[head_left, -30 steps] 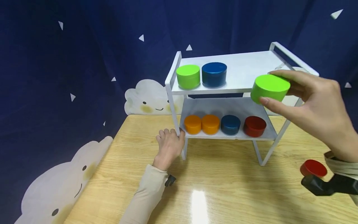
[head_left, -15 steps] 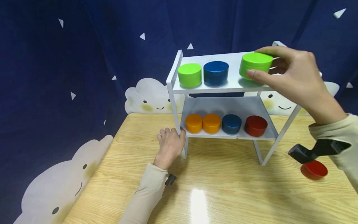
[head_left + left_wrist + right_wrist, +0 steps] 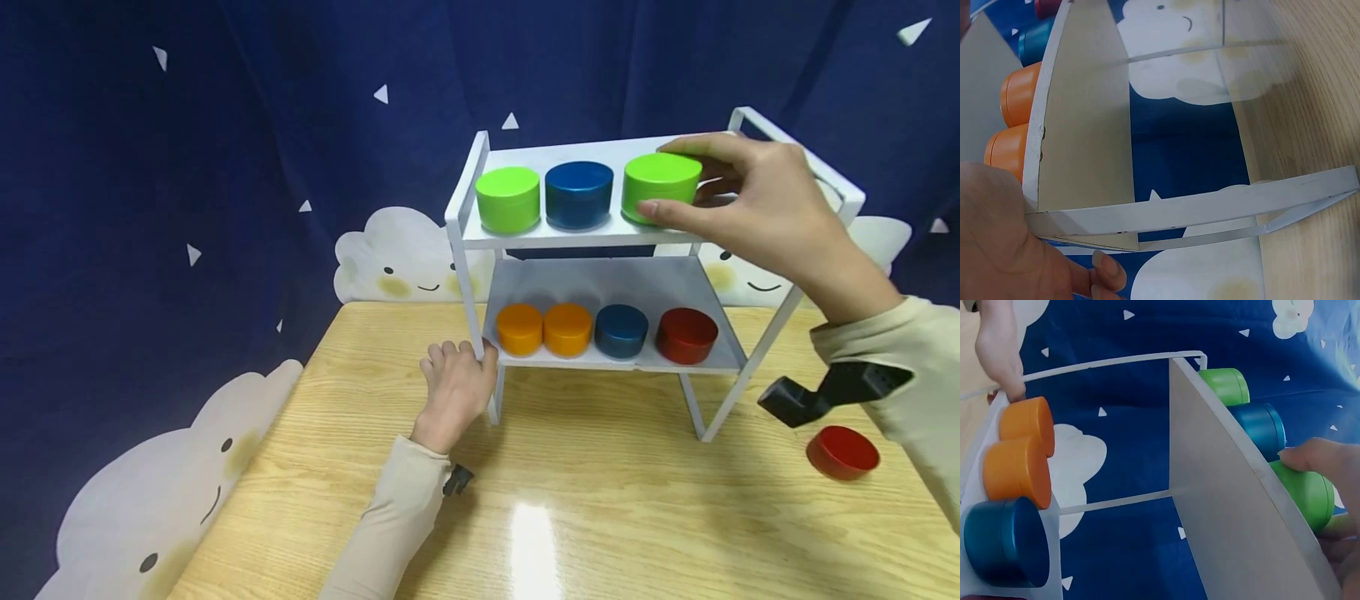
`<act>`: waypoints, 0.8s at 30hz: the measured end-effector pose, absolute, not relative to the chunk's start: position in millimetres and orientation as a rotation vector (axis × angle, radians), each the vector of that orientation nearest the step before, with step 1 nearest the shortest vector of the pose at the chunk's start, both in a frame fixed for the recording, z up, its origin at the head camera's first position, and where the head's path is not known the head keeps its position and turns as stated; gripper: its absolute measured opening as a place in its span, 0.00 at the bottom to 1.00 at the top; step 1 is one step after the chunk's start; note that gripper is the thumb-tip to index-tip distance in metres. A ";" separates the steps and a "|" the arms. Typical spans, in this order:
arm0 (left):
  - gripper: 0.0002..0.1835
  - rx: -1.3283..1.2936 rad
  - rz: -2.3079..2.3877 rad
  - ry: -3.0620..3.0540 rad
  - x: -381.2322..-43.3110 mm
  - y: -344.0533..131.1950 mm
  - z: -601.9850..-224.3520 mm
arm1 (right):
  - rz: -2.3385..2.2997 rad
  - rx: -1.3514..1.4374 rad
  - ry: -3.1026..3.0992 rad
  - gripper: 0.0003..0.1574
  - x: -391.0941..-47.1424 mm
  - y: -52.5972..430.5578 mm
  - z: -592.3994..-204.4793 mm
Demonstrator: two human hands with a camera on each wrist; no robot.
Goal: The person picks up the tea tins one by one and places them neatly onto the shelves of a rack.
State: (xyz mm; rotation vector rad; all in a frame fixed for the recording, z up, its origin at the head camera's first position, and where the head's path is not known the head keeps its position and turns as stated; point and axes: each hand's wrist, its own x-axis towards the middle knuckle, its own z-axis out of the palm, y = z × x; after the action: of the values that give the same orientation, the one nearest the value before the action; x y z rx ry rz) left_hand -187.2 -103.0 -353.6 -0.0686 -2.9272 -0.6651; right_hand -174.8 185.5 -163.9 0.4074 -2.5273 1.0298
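Note:
My right hand (image 3: 765,200) grips a light green round tin (image 3: 660,185) between thumb and fingers on the upper shelf of a white two-tier rack (image 3: 570,242). Left of it on that shelf stand a dark blue tin (image 3: 578,196) and another green tin (image 3: 508,200); a narrow gap parts the held tin from the blue one. My left hand (image 3: 455,396) holds the rack's front left leg at the lower shelf, the thumb on the near side. In the left wrist view, some fingers (image 3: 1108,273) show beyond the white frame.
On the lower shelf sit two orange tins (image 3: 567,330), a blue tin (image 3: 621,332) and a red tin (image 3: 686,337). Another red tin (image 3: 842,452) lies on the wooden table (image 3: 600,500) right of the rack. A dark blue curtain (image 3: 225,150) with cloud figures hangs behind.
My right hand has carried the green tin leftward from in front of the rack's right side, up and onto the upper shelf near the blue tin. My left hand has stayed on the leg.

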 end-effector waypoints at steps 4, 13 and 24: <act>0.29 -0.066 -0.677 -2.935 -186.6 -102.4 -353.2 | 0.984 0.419 -2.549 0.41 -173.6 185.5 -165.0; 0.27 -0.062 -0.664 -2.922 -186.2 -103.0 -353.0 | 0.978 0.445 -2.543 0.41 -170.9 184.3 -164.7; 0.27 -0.060 -0.664 -2.916 -186.0 -102.2 -353.7 | 0.972 0.445 -2.562 0.43 -172.3 182.1 -163.9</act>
State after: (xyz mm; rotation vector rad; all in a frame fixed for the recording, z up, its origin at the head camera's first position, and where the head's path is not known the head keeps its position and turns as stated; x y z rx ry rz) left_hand -186.0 -102.2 -353.7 -0.0600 -2.9157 -0.6639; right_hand -172.3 182.1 -163.9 0.4450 -2.5615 0.9724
